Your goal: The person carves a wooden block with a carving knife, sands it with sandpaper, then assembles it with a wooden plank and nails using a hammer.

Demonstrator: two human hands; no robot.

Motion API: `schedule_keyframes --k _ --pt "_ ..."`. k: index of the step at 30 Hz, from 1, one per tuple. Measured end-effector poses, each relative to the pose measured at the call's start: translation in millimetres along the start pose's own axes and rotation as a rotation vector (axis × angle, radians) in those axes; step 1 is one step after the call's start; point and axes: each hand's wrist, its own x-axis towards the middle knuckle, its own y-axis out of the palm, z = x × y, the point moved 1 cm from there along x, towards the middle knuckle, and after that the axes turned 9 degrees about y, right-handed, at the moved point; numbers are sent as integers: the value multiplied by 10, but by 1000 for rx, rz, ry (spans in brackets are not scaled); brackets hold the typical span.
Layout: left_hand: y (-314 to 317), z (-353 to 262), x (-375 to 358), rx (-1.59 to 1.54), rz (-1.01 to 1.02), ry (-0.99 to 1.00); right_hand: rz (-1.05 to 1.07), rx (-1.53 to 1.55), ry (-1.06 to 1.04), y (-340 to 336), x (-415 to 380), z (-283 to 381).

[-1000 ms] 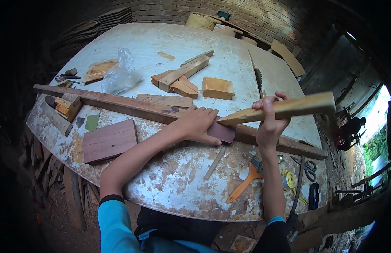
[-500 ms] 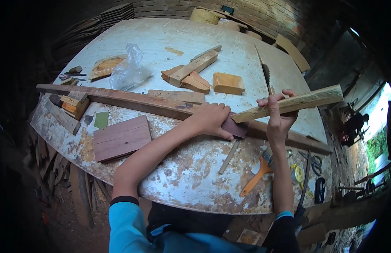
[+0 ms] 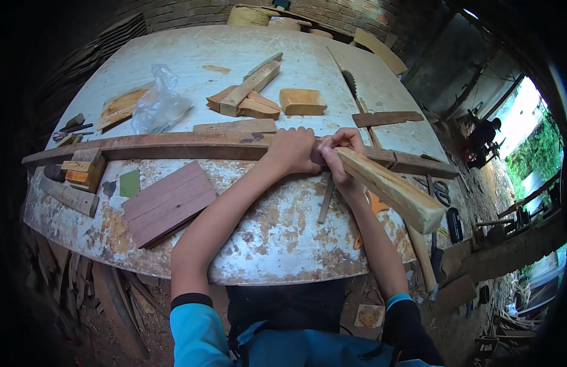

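Note:
My left hand (image 3: 294,150) is closed around a small purple-brown block (image 3: 318,158), pressed against the long wooden beam (image 3: 198,147) that crosses the table. Most of the block is hidden by my fingers. Right beside it, my right hand (image 3: 343,156) grips one end of a pale, rough wooden bar (image 3: 390,189). The bar's thick free end slants down to the right, over my right forearm. A thin stick (image 3: 326,200) juts toward me from beneath my hands. Left of my left forearm lies a flat purple-brown board (image 3: 169,205).
Beyond the beam are a plastic bag (image 3: 163,104), stacked wood pieces (image 3: 250,92), a light block (image 3: 302,101) and a toothed blade (image 3: 349,82). An orange-handled brush (image 3: 376,202) is partly hidden by my right arm. Scissors (image 3: 442,194) lie at the right edge.
My right hand has moved left to meet my left hand. The pale bar has swung from pointing right to slanting down toward me. The whole view has shifted.

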Motion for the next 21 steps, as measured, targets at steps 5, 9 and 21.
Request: schedule_keyframes --k 5,9,21 --pt "-7 -4 -15 -9 0 -36 131 169 -133 -128 120 -82" --pt "-23 -65 -12 5 -82 -62 158 144 -173 -142 187 -77" --pt "1 -1 22 -38 -73 -59 71 142 -149 -140 273 -178"
